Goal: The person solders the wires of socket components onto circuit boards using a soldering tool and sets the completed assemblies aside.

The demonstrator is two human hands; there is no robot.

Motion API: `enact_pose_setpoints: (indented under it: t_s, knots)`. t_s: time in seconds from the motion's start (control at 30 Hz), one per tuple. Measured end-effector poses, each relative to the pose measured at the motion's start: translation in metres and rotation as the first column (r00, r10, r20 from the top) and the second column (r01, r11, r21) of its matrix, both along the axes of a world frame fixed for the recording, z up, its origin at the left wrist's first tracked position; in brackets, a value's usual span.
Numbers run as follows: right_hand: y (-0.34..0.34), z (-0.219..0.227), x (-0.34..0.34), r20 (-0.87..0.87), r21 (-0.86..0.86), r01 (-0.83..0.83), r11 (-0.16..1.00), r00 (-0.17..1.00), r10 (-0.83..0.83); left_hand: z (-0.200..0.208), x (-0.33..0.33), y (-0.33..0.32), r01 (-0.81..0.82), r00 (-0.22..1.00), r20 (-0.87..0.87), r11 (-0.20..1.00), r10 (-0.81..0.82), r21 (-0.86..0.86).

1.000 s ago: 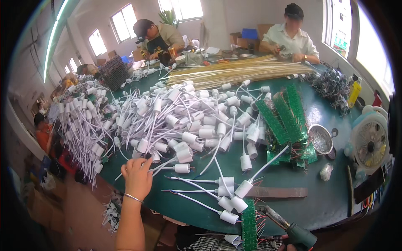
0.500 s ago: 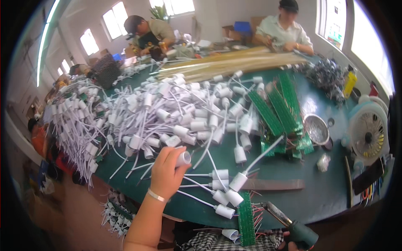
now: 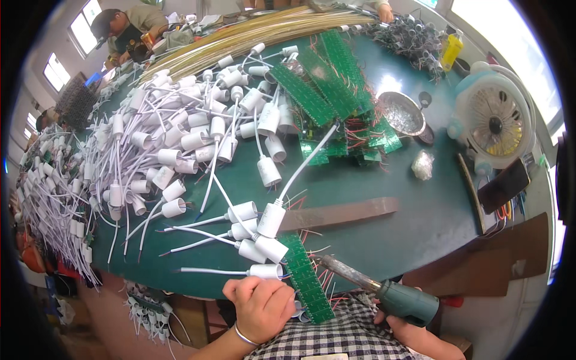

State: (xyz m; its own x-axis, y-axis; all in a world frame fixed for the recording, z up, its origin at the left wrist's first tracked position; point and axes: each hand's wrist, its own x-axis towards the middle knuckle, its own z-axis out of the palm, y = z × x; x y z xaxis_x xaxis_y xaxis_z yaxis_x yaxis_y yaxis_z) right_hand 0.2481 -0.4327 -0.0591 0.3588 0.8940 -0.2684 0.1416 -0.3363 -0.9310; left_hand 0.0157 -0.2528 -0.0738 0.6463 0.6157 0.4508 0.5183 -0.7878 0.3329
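Observation:
My left hand point(image 3: 262, 307), fingers curled closed, is at the table's near edge, beside the lower part of a green circuit board strip point(image 3: 307, 279). What its fingers hold is hidden. Just above the knuckles lies a white lamp socket point(image 3: 265, 271) with a white cable. Several more sockets, such as this white lamp socket point(image 3: 271, 247), overlap the board's upper end. Red wires stick out along the board's right side. In my right hand point(image 3: 397, 327) is a soldering iron point(image 3: 408, 302) with a dark green handle, its tip pointing up-left, close to the board's wires.
A large heap of white corded sockets point(image 3: 174, 129) covers the table's left. Beyond are stacked green boards point(image 3: 327, 84), a metal bowl point(image 3: 401, 114) and long yellowish strips point(image 3: 240, 39). A brown flat bar point(image 3: 342, 214) lies mid-table. On the right stand a fan point(image 3: 495, 123) and phone point(image 3: 504, 187). Co-workers sit opposite.
My left hand has come down from the heap, where it held a white lamp socket, to the board at the near edge. The view has shifted; the soldering iron remains beside the board.

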Motion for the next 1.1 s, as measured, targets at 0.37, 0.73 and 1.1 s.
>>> enact_pose_setpoints:
  t_s: [0.37,0.73,1.1]
  knots:
    - [-0.020,0.006,0.007,-0.051,-0.005,-0.189,0.982,0.981,0.188,0.013,0.008,0.004,-0.125,0.991,-0.065,0.988,0.119,-0.093]
    - [-0.005,0.006,0.003,0.513,0.068,-0.305,0.950,0.827,0.229,0.011,0.008,0.006,-0.130,0.991,-0.046,0.984,0.125,-0.119]
    - [-0.006,0.004,0.004,0.487,-0.047,-0.386,0.921,0.797,0.359,0.011,0.006,0.009,-0.108,0.994,-0.015,0.981,0.107,-0.162]
